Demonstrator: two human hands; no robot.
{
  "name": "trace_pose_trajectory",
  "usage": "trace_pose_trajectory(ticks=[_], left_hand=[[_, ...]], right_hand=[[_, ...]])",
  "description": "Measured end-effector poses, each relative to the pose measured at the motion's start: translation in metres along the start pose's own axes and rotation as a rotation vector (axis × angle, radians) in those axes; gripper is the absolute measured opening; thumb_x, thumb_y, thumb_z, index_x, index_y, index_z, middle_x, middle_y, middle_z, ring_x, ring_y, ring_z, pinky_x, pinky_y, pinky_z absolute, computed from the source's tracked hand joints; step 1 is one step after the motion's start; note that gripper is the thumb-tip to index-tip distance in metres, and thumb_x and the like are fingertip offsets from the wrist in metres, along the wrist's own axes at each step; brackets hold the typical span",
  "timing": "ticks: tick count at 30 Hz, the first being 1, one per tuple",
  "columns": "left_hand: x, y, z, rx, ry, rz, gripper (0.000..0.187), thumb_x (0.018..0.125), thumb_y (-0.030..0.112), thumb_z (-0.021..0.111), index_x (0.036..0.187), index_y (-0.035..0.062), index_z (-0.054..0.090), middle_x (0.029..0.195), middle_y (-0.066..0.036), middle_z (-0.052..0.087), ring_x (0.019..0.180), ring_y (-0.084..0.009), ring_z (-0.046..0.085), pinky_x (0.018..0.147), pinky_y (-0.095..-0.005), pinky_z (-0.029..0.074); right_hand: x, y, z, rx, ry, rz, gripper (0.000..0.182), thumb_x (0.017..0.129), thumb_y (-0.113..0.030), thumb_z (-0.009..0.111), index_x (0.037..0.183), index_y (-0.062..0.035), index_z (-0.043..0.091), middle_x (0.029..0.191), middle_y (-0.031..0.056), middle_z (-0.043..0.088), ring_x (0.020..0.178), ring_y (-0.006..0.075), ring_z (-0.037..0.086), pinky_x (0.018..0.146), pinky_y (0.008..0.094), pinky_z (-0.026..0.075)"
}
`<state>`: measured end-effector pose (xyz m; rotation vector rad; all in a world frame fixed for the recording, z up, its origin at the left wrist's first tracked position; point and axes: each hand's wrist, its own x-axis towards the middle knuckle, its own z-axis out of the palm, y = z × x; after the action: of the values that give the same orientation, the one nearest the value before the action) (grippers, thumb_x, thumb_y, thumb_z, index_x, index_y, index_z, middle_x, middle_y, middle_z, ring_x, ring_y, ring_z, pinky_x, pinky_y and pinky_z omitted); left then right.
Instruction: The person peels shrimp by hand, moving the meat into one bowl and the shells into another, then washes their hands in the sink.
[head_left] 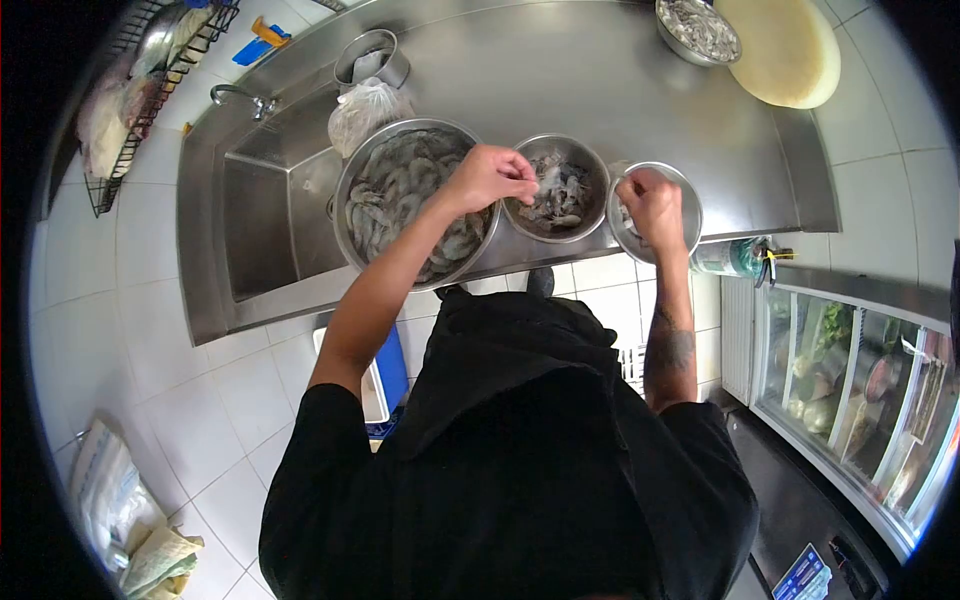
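A: What could go wrong?

B: A wrist knock could tip the small, round steel bowl [690,212] beneath the right hand [652,208]; its rim appears to overhang the grey steel tabletop [590,80].

A: And the grip?

B: Left hand [490,178]: fingertips together above the middle round steel bowl [598,188]; whether pinching anything, cannot tell. Right: fingers curled, any load hidden. Grey, curved shrimp [398,205] lie in the wide, round steel bowl [342,205], beneath the left forearm.

right fingers [634,188]: grip hidden | upper-right bowl [690,54]: cut by top edge
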<state>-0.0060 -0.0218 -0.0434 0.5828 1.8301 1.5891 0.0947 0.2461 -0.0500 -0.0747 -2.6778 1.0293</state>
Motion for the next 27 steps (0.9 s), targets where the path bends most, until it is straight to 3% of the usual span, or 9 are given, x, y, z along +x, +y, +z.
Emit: trace_pose_trajectory(ticks=[3, 4, 5, 7, 10, 13, 15, 16, 27], left_hand=[[-0.002, -0.011, -0.010, 0.035, -0.076, -0.081, 0.010, 0.087, 0.004, 0.072, 0.088, -0.0022, 0.064, 0.081, -0.008, 0.070, 0.073, -0.0137, 0.069, 0.066, -0.0258, 0.055], [-0.004, -0.009, -0.006, -0.007, -0.090, -0.077, 0.010, 0.088, 0.003, 0.071, 0.090, -0.0023, 0.063, 0.082, -0.008, 0.069, 0.073, -0.0131, 0.069, 0.067, -0.0256, 0.055], [-0.004, -0.006, -0.004, -0.050, -0.102, -0.073, 0.009, 0.089, 0.003, 0.069, 0.093, -0.0023, 0.062, 0.084, -0.007, 0.069, 0.074, -0.0124, 0.068, 0.068, -0.0254, 0.055], [-0.001, -0.010, 0.005, -0.026, -0.130, -0.016, 0.008, 0.091, 0.002, 0.067, 0.094, -0.0009, 0.061, 0.083, -0.005, 0.067, 0.072, -0.0114, 0.066, 0.068, -0.0248, 0.055], [-0.005, -0.010, 0.014, -0.065, -0.074, 0.050, 0.010, 0.090, 0.003, 0.068, 0.096, 0.0000, 0.061, 0.080, -0.001, 0.065, 0.073, -0.0094, 0.065, 0.066, -0.0250, 0.054], [-0.015, 0.004, 0.017, 0.435, -0.048, 0.165, 0.018, 0.087, 0.007, 0.072, 0.099, 0.0020, 0.061, 0.081, -0.004, 0.067, 0.071, -0.0123, 0.066, 0.065, -0.0290, 0.054], [-0.022, 0.013, 0.028, 0.713, 0.033, 0.313, 0.028, 0.081, 0.018, 0.076, 0.100, 0.0052, 0.059, 0.078, -0.011, 0.067, 0.069, -0.0241, 0.069, 0.062, -0.0353, 0.053], [-0.022, 0.010, 0.034, 0.698, 0.099, 0.436, 0.027, 0.081, 0.017, 0.074, 0.101, 0.0065, 0.059, 0.082, -0.012, 0.068, 0.071, -0.0332, 0.067, 0.063, -0.0408, 0.053], [-0.028, 0.018, 0.038, 0.692, -0.034, 0.284, 0.019, 0.082, 0.007, 0.070, 0.084, 0.0027, 0.052, 0.069, -0.015, 0.056, 0.060, -0.0306, 0.059, 0.056, -0.0392, 0.046]], right_hand=[[0.001, -0.012, 0.009, -0.058, -0.175, 0.000, 0.024, 0.091, -0.023, 0.066, 0.092, 0.0013, 0.069, 0.082, 0.0216, 0.066, 0.076, 0.0370, 0.066, 0.065, 0.0412, 0.052], [0.001, -0.021, 0.016, 0.142, -0.177, 0.086, 0.029, 0.096, -0.028, 0.062, 0.095, -0.0006, 0.069, 0.074, 0.0149, 0.066, 0.070, 0.0256, 0.066, 0.059, 0.0350, 0.050], [0.004, -0.030, 0.022, 0.139, -0.163, 0.091, 0.029, 0.096, -0.028, 0.062, 0.095, -0.0006, 0.069, 0.074, 0.0149, 0.066, 0.070, 0.0256, 0.066, 0.059, 0.0350, 0.050], [0.004, -0.042, 0.033, 0.781, -0.453, 0.334, 0.028, 0.096, -0.027, 0.063, 0.096, 0.0001, 0.070, 0.075, 0.0055, 0.066, 0.065, 0.0114, 0.061, 0.055, 0.0262, 0.047], [0.002, -0.045, 0.052, 0.906, -0.419, 0.409, 0.023, 0.097, -0.022, 0.063, 0.087, -0.0023, 0.067, 0.068, -0.0010, 0.058, 0.057, 0.0051, 0.052, 0.048, 0.0213, 0.040], [0.003, -0.043, 0.053, 1.011, -0.388, 0.498, 0.022, 0.096, -0.018, 0.063, 0.081, -0.0026, 0.065, 0.066, 0.0004, 0.058, 0.053, 0.0069, 0.052, 0.046, 0.0217, 0.038], [0.003, -0.040, 0.054, 1.062, -0.406, 0.512, 0.021, 0.096, -0.015, 0.062, 0.081, -0.0014, 0.065, 0.067, 0.0005, 0.059, 0.053, 0.0070, 0.051, 0.045, 0.0220, 0.037], [0.003, -0.041, 0.052, 1.060, -0.413, 0.521, 0.021, 0.096, -0.014, 0.061, 0.080, -0.0009, 0.065, 0.067, 0.0007, 0.058, 0.054, 0.0071, 0.051, 0.045, 0.0221, 0.037], [-0.011, -0.049, 0.056, 0.926, -0.342, 0.509, 0.019, 0.096, -0.012, 0.060, 0.085, 0.0019, 0.068, 0.066, 0.0015, 0.060, 0.054, 0.0067, 0.051, 0.046, 0.0221, 0.038]])
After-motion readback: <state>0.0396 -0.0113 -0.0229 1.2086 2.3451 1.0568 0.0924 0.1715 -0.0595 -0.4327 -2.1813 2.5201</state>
